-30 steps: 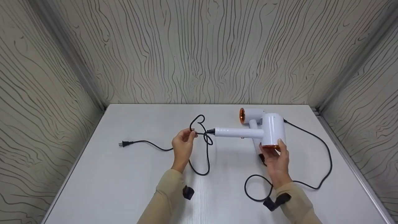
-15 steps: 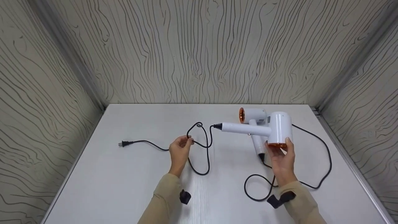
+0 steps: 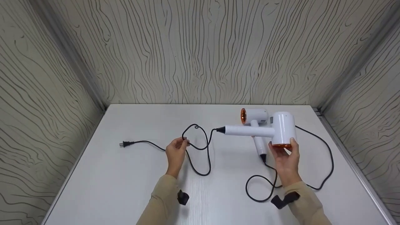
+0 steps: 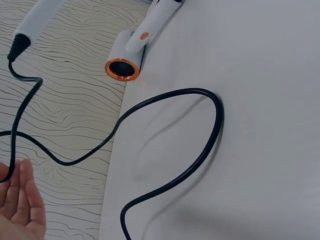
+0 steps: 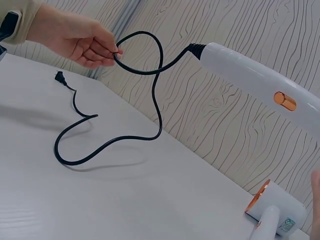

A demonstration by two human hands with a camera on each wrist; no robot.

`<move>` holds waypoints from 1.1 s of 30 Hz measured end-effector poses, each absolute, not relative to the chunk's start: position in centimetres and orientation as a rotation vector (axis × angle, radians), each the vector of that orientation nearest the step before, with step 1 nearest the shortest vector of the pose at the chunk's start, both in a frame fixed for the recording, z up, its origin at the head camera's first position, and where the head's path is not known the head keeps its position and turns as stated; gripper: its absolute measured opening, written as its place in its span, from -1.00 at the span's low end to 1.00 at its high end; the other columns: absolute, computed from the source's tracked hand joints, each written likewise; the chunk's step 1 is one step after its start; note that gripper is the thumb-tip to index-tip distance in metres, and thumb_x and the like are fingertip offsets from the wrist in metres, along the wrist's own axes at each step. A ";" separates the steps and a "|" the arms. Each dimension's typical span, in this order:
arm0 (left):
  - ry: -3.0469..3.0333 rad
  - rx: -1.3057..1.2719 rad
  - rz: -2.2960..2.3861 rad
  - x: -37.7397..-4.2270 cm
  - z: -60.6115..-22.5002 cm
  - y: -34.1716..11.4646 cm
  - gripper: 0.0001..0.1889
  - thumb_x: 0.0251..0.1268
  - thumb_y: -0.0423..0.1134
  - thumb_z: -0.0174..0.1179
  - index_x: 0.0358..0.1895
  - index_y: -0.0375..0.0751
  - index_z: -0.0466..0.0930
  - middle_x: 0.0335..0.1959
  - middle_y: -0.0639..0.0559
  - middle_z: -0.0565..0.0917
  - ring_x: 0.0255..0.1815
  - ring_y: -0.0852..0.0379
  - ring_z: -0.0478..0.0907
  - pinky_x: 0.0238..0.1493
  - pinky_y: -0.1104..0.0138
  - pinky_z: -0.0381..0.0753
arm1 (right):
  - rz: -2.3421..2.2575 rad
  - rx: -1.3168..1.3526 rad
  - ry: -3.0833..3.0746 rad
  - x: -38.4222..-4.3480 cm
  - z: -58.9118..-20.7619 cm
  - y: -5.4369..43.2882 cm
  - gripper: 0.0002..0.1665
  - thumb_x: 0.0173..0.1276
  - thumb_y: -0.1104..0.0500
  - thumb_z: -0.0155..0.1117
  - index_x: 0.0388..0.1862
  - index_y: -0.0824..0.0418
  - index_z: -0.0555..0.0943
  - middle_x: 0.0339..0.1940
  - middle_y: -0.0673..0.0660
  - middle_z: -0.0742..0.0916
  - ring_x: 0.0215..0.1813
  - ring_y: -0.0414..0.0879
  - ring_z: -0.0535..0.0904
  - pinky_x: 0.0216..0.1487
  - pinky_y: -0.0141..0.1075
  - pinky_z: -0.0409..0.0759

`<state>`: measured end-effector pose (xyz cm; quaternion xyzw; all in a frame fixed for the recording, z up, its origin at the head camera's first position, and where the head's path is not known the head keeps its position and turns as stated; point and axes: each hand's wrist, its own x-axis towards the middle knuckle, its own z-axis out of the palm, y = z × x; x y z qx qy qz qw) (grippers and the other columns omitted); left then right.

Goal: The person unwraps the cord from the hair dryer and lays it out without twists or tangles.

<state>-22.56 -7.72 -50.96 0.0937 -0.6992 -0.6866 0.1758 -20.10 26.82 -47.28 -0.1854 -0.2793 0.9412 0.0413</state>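
My right hand (image 3: 286,161) holds a white hair dryer (image 3: 283,128) by the orange-rimmed end of its barrel, thumb on one side and fingers on the other. The dryer is raised over the table, its handle pointing left. From the handle's ribbed end runs a black cord (image 3: 209,156), which my left hand (image 3: 176,154) pinches between thumb and fingertips. In the right wrist view the cord (image 5: 159,60) hangs in a loop from the left hand (image 5: 92,47) and trails down onto the table. Its two-pin plug (image 3: 126,144) lies at the left.
Behind the held dryer a second white hair dryer (image 3: 254,116) lies on the white table (image 3: 140,187), its orange ring facing left. The second dryer's cord (image 3: 259,201) coils near my right wrist and curves along the right side. Patterned walls (image 3: 200,53) enclose the table.
My left hand has moved left and slightly down, drawing the cord out into a wider loop; the small twist by the handle has loosened. My right hand has shifted the dryer rightward.
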 end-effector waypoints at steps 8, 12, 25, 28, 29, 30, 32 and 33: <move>-1.990 0.340 -1.936 -22.5 -50.6 -8.2 -0.84 0.26 -0.54 0.11 -0.18 -0.63 0.59 -0.26 -0.47 0.70 -0.29 -0.16 0.72 -0.25 0.41 0.71 | 2.850 -0.596 -0.957 -20.1 -47.2 27.3 -0.44 0.39 -0.20 0.11 0.23 -0.19 0.12 0.25 -0.08 0.33 0.30 -0.20 0.36 0.27 -0.31 0.59; -1.971 0.372 -1.968 -22.7 -51.0 -8.5 -0.83 0.26 -0.53 0.11 -0.17 -0.62 0.59 -0.25 -0.46 0.70 -0.36 0.00 0.71 -0.26 0.43 0.71 | 2.837 -0.599 -0.967 -20.1 -47.1 27.4 -0.44 0.39 -0.20 0.11 0.24 -0.20 0.12 0.27 -0.07 0.32 0.32 -0.19 0.35 0.28 -0.31 0.58; -1.877 0.414 -2.008 -22.8 -51.6 -9.5 -0.80 0.30 -0.48 0.10 -0.12 -0.60 0.58 -0.26 -0.38 0.71 -0.48 0.39 0.60 -0.36 0.59 0.59 | 2.808 -0.615 -0.960 -19.8 -47.4 28.2 -0.50 0.40 -0.17 0.09 0.15 -0.07 0.16 0.14 -0.02 0.38 0.12 -0.22 0.48 0.23 -0.32 0.61; -1.859 0.419 -2.017 -22.8 -51.6 -9.6 -0.80 0.29 -0.50 0.10 -0.13 -0.62 0.56 -0.28 -0.39 0.71 -0.48 0.35 0.62 -0.37 0.60 0.61 | 2.784 -0.624 -0.984 -19.6 -47.5 28.4 -0.50 0.40 -0.16 0.10 0.17 -0.07 0.18 0.14 -0.02 0.39 0.10 -0.22 0.51 0.20 -0.32 0.63; -1.854 0.416 -2.018 -22.8 -51.6 -9.6 -0.80 0.29 -0.50 0.09 -0.13 -0.64 0.55 -0.28 -0.40 0.70 -0.47 0.34 0.63 -0.37 0.60 0.61 | 2.775 -0.629 -0.988 -19.6 -47.5 28.5 -0.51 0.40 -0.16 0.10 0.16 -0.07 0.18 0.13 -0.01 0.40 0.09 -0.22 0.52 0.18 -0.32 0.64; -1.847 0.414 -2.018 -22.9 -51.7 -9.7 -0.80 0.29 -0.50 0.09 -0.13 -0.65 0.55 -0.28 -0.42 0.70 -0.47 0.32 0.63 -0.37 0.60 0.61 | 2.760 -0.626 -1.012 -19.6 -47.5 28.5 -0.51 0.41 -0.16 0.10 0.17 -0.07 0.19 0.14 -0.01 0.39 0.08 -0.22 0.53 0.17 -0.33 0.65; -1.853 0.427 -2.012 -22.9 -51.7 -9.8 -0.80 0.29 -0.50 0.09 -0.13 -0.63 0.55 -0.27 -0.42 0.70 -0.45 0.28 0.65 -0.37 0.62 0.61 | 2.735 -0.624 -1.050 -19.6 -47.4 28.6 -0.52 0.41 -0.16 0.09 0.17 -0.07 0.19 0.13 -0.01 0.40 0.07 -0.22 0.54 0.15 -0.34 0.66; -1.859 0.433 -2.005 -22.9 -51.8 -9.9 -0.80 0.29 -0.50 0.09 -0.13 -0.62 0.55 -0.27 -0.42 0.69 -0.43 0.27 0.65 -0.36 0.62 0.62 | 2.727 -0.619 -1.069 -19.5 -47.4 28.7 -0.52 0.41 -0.16 0.09 0.17 -0.08 0.19 0.14 -0.01 0.39 0.08 -0.22 0.53 0.14 -0.34 0.66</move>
